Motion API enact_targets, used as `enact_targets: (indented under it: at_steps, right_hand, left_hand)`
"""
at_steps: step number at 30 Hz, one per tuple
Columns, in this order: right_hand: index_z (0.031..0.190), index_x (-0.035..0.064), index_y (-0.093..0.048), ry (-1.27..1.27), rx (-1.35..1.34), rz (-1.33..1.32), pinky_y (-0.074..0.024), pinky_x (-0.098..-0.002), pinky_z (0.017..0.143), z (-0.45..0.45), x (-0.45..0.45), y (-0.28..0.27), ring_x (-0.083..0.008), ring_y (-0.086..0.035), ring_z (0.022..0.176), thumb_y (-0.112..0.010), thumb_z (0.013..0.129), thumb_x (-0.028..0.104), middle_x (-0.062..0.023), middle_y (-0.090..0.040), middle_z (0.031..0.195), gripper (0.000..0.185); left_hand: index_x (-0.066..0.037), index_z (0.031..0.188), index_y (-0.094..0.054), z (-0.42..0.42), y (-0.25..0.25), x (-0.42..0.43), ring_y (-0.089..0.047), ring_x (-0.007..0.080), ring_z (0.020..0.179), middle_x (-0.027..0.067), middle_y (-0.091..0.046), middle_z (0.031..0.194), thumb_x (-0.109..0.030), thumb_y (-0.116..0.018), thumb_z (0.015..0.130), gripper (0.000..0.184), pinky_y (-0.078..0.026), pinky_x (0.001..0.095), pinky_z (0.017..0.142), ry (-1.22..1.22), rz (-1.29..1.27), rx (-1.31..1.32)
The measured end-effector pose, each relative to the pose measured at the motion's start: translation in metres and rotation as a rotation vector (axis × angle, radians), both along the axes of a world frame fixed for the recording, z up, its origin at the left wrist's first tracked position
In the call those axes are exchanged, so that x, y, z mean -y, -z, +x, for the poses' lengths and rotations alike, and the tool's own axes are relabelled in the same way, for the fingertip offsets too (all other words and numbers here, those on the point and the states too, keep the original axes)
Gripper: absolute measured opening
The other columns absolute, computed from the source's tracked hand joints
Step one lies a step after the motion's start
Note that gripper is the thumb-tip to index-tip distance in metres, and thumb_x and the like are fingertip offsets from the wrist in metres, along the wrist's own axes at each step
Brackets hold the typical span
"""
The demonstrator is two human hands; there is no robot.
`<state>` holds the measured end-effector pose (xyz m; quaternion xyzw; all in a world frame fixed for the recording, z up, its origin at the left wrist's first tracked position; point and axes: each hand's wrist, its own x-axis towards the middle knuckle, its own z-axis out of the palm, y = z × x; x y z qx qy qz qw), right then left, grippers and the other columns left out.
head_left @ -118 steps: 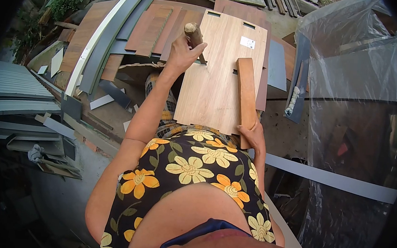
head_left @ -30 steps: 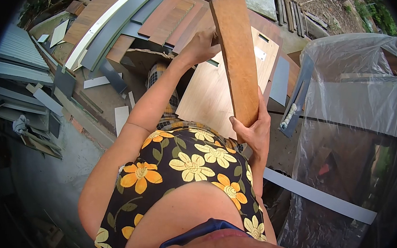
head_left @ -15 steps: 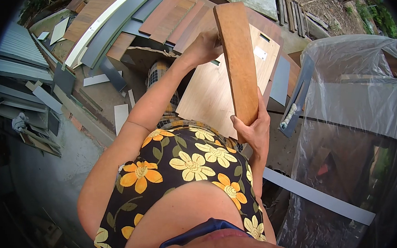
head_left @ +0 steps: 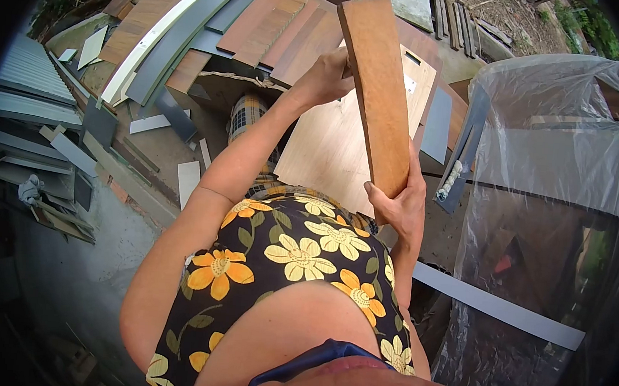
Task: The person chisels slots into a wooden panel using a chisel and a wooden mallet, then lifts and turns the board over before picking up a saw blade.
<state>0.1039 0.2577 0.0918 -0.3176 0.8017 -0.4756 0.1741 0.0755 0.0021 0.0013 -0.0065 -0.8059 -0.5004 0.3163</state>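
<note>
Wooden block (head_left: 380, 90) has shifted rightward above the panel (head_left: 323, 151), right hand (head_left: 403, 203) clasping its edges, left hand's (head_left: 324, 79) grip hidden.

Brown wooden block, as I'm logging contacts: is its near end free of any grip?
No, the right grip holds the brown wooden block around its near end.

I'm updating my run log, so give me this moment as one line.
right hand: grips tapered wooden bar by near end | left hand: partly behind bar, grasp unclear | slotted wood-grain panel: beneath bar
</note>
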Motion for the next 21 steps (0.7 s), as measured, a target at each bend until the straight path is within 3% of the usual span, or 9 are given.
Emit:
enact_targets:
  at_steps: [6, 9, 12, 21]
  right_hand:
    - [0.145, 0.0044, -0.037, 0.03, 0.031, 0.02, -0.0467, -0.0361, 0.096, -0.002, -0.001, 0.003, -0.0246, -0.06, 0.112, -0.071, 0.063, 0.01, -0.0174, -0.059, 0.128, 0.089]
    - [0.145, 0.0041, -0.037, 0.039, 0.043, 0.001, -0.0464, -0.0361, 0.096, -0.001, -0.004, 0.006, -0.0243, -0.059, 0.112, -0.071, 0.063, 0.01, -0.0176, -0.058, 0.128, 0.089]
    - [0.145, 0.0033, -0.037, 0.065, 0.098, 0.028, -0.0468, -0.0359, 0.095, -0.002, -0.003, 0.014, -0.0234, -0.059, 0.111, -0.071, 0.063, 0.011, -0.0171, -0.058, 0.128, 0.089]
    - [0.145, 0.0012, -0.038, 0.043, 0.05, 0.009, -0.0466, -0.0357, 0.096, 0.001, -0.018, 0.014, -0.0239, -0.06, 0.108, -0.073, 0.06, 0.012, -0.0175, -0.06, 0.124, 0.092]
  left_hand:
    - [0.001, 0.099, -0.057, -0.002, -0.003, -0.007, -0.055, 0.015, 0.065, 0.0103, -0.059, 0.073, -0.006, -0.065, 0.085, 0.018, -0.048, 0.0315, 0.063, 0.013, 0.055, 0.071]
    - [0.001, 0.1, -0.057, -0.001, -0.007, -0.008, -0.055, 0.0152, 0.065, 0.0095, -0.059, 0.074, -0.008, -0.065, 0.086, 0.019, -0.049, 0.0314, 0.065, 0.051, 0.119, 0.052]
    - [0.002, 0.102, -0.056, 0.002, -0.016, -0.008, -0.055, 0.0146, 0.067, 0.0086, -0.06, 0.077, -0.008, -0.064, 0.087, 0.019, -0.049, 0.032, 0.066, 0.048, 0.185, 0.245]
    - [0.003, 0.101, -0.057, 0.016, -0.029, -0.011, -0.058, 0.0153, 0.071, 0.0086, -0.063, 0.083, -0.009, -0.063, 0.088, 0.018, -0.05, 0.0328, 0.069, 0.113, 0.157, 0.209]
